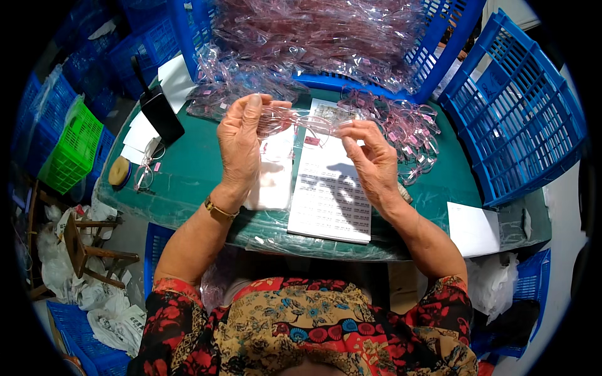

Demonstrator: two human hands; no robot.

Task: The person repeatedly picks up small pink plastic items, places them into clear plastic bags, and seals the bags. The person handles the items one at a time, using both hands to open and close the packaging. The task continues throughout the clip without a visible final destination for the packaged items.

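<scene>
Between my hands, above the green table, is a pair of pink-tinted eyeglasses in a clear plastic sleeve. My left hand grips its left end, thumb up. At the other end, the fingertips of my right hand pinch the plastic. Below them lies a stack of printed label sheets bearing rows of writing. A white pad or packet lies left of the stack, partly behind my left hand. To the right, a pile of loose pink eyeglasses with small pink tags rests on the table.
A blue crate full of bagged eyeglasses stands at the table's back. Another blue crate stands tilted at right. At left are a black device, a round sponge and one loose pair of glasses. White paper lies front right.
</scene>
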